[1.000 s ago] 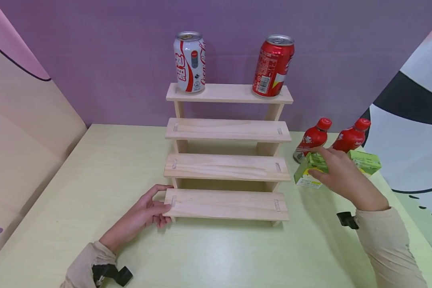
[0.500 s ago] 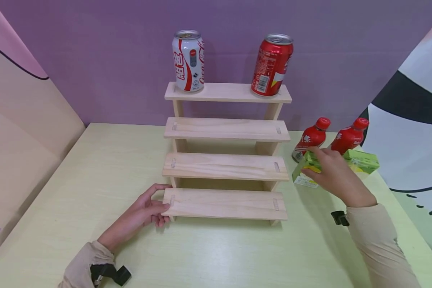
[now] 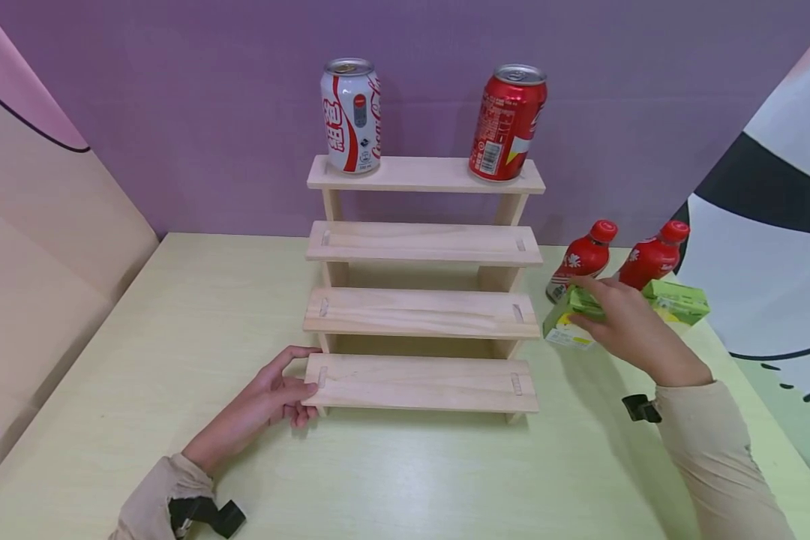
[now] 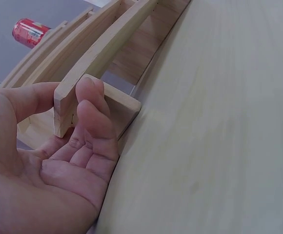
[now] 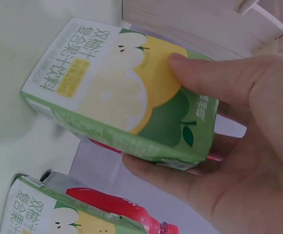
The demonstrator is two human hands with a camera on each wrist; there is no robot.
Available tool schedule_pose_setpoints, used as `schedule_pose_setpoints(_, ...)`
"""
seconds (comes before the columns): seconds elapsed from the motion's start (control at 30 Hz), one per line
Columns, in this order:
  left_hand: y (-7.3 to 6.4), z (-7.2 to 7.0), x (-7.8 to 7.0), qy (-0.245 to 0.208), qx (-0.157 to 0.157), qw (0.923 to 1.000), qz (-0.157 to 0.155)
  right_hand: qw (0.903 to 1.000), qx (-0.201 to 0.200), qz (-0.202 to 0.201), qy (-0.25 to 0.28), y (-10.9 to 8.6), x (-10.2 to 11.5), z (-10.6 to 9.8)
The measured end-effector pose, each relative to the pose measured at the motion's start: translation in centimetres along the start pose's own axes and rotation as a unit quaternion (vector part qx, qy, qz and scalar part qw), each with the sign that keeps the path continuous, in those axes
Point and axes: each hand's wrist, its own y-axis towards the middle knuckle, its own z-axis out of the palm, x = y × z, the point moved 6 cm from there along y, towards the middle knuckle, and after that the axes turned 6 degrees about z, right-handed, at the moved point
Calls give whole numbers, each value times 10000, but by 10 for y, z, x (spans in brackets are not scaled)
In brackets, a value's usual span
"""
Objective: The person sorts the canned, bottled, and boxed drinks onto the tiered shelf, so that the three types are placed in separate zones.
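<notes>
A stepped wooden rack [image 3: 424,315] with several shelves stands mid-table. My left hand [image 3: 278,394] grips the left end of its bottom shelf [image 4: 95,105], thumb on top and fingers curled under. My right hand [image 3: 621,326] holds a green juice carton [image 3: 567,319] with an apple picture [image 5: 127,95], thumb on its face and fingers beneath, just right of the rack. A silver-and-red can [image 3: 350,116] and a red can [image 3: 508,122] stand on the top shelf.
Two red bottles [image 3: 583,259] [image 3: 655,255] and a second green carton [image 3: 678,300] [image 5: 58,212] stand at the back right, close behind my right hand. A purple wall rises behind the rack. The pale table [image 3: 175,322] stretches left and forward.
My right hand has drawn the green carton a little left, toward the rack. My left hand has stayed on the bottom shelf end.
</notes>
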Motion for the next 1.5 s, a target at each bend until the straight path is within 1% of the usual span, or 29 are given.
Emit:
schedule_pose_setpoints(0.13,0,0,0,-9,10,10000,5,9995,12,-277,118,-2,6,-2)
schedule_pose_setpoints(0.33,0,2,0,5,43,10000,12,9987,28,-482,173,-4,14,-5)
schedule_pose_setpoints(0.53,1,2,-1,6,36,10000,-16,9987,-131,-416,275,-9,26,-15)
schedule_pose_setpoints(0.63,2,3,-2,1,48,10000,-17,9979,-310,-431,368,-12,33,-21)
schedule_pose_setpoints(0.8,2,3,-2,10,71,10000,-13,9939,-739,-675,466,-19,47,-33)
schedule_pose_setpoints(0.97,1,1,0,39,51,10000,-13,9906,-981,-848,428,-25,59,-41)
schedule_pose_setpoints(1.2,-2,-2,0,-2,38,10000,-4,9868,-1246,-989,312,-25,67,-53)
schedule_pose_setpoints(1.37,-2,-2,1,-46,38,10000,-5,9810,-1568,-1104,293,-24,71,-68)
schedule_pose_setpoints(1.5,0,-2,1,-32,57,10000,7,9773,-1753,-1154,275,-28,77,-79)
